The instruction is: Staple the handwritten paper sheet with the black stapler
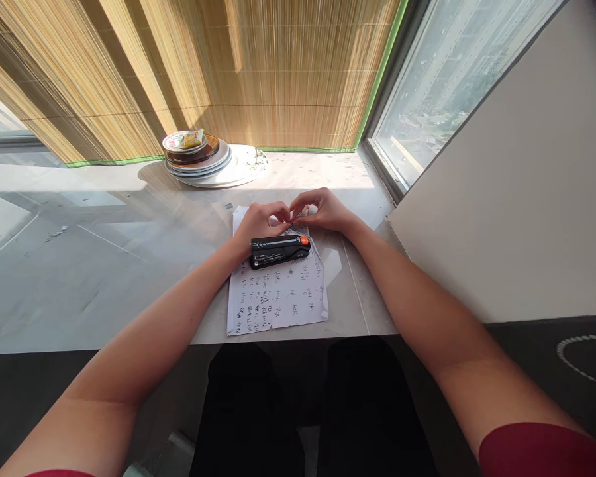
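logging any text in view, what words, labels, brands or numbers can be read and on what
Sheet of paper: rows of handwriting, too small and blurred to quote.
Stapler: no brand or number can be made out.
Top plate: a yellow packet lies on it, any print too small to read.
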`<state>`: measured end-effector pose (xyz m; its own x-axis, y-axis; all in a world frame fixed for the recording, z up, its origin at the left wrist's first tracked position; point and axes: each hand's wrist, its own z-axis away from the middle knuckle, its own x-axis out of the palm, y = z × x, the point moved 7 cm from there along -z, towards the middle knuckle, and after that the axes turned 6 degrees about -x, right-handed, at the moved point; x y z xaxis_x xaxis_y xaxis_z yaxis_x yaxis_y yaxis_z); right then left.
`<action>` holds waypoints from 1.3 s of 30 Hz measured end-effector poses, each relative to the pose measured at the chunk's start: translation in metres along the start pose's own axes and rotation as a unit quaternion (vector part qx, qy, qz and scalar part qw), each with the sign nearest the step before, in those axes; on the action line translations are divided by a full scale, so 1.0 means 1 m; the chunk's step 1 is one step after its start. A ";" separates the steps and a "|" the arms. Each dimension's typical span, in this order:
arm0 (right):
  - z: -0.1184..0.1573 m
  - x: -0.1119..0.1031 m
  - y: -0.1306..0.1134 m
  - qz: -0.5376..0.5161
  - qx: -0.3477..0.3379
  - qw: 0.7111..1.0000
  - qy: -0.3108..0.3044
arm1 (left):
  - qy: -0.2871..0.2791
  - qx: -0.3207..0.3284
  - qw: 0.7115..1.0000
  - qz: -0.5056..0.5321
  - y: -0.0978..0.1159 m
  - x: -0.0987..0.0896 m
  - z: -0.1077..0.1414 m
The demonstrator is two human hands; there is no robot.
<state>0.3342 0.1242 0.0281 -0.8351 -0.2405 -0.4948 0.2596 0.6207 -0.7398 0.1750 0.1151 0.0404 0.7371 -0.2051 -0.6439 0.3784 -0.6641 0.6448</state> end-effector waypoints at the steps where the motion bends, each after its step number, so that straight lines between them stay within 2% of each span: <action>1: 0.000 0.000 0.000 0.000 0.001 1.000 0.000 | 0.000 0.001 1.000 -0.001 0.000 0.000 0.000; 14: 0.003 -0.006 0.002 0.023 0.030 0.999 0.002 | -0.009 -0.002 1.000 0.007 -0.004 0.002 0.000; 27: 0.004 -0.009 0.000 0.104 0.011 0.994 -0.004 | -0.024 -0.004 0.999 -0.049 -0.015 0.002 -0.001; 31: 0.005 -0.008 -0.002 0.107 0.019 0.994 -0.022 | -0.027 -0.004 0.999 -0.043 -0.017 0.002 0.000; 39: 0.006 -0.010 -0.002 0.097 0.036 0.995 -0.013 | -0.027 -0.012 0.998 -0.061 -0.021 0.003 0.000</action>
<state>0.3452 0.1209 0.0317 -0.7534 -0.1412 -0.6422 0.4497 0.6019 -0.6599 0.1694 0.1284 0.0254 0.6541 -0.1621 -0.7389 0.4771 -0.6696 0.5693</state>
